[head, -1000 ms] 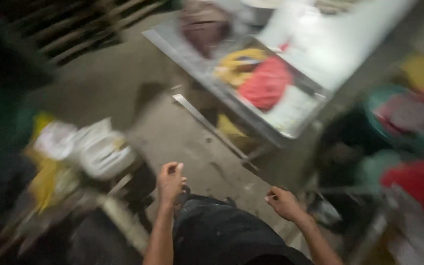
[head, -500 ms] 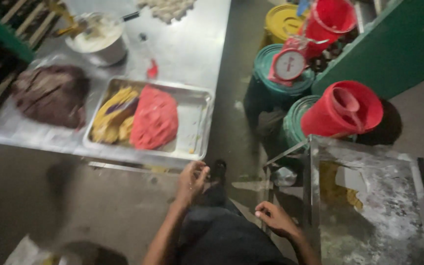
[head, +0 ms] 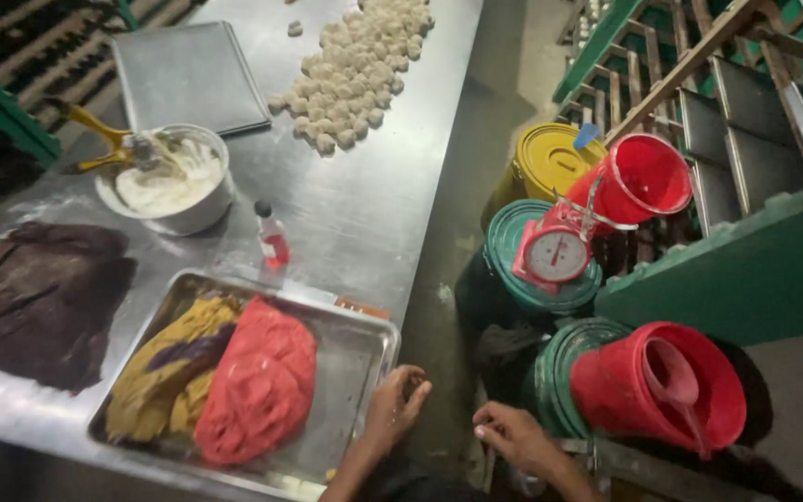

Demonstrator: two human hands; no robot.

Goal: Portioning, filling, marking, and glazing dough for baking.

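The left hand (head: 394, 402) was held loosely curled, empty, at the metal tray (head: 357, 358) corner. The right hand (head: 511, 435) was half closed, nothing visibly gripped.

The desk (head: 364, 195) is brushed metal with a dull shine, as is the tray (head: 350, 358). Red dough (head: 257, 386) looks smooth, slightly glossy. The buckets (head: 662, 386) are shiny plastic; the rack (head: 690, 74) painted wood.

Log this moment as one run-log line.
left hand: at tray edge, empty | right hand: free, empty | tray: red dough, yellow dough
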